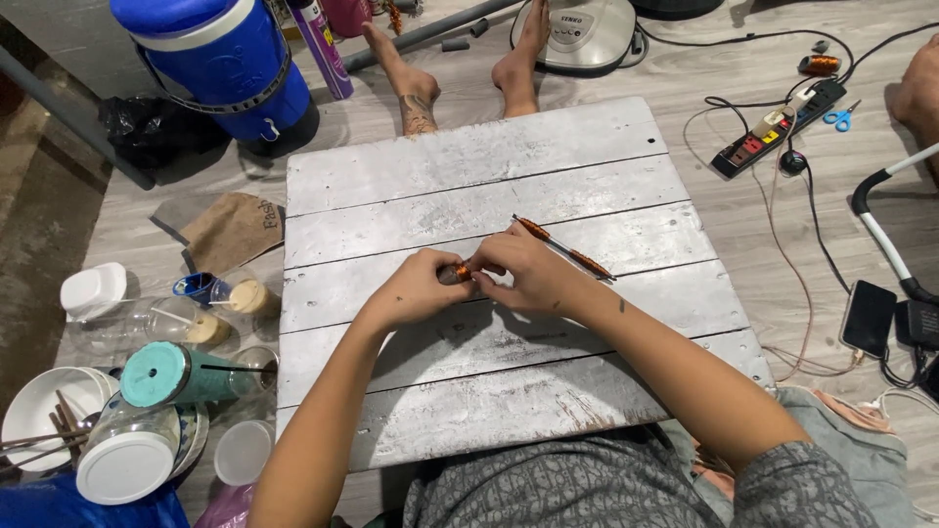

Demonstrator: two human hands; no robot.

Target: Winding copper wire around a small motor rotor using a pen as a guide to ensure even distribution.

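A small copper-wire coil (460,273) is pinched between the fingertips of the left hand (419,289) and the right hand (520,274), both closed on it, over the middle of a grey plank board (509,391). A thin rod wound with copper wire (564,248) lies just beside the right hand at two o'clock. A blue water cooler (220,59) with a white band stands well apart at eleven o'clock, a purple spray can (321,44) beside it, and a black power strip (778,127) with coloured switches lies at two o'clock.
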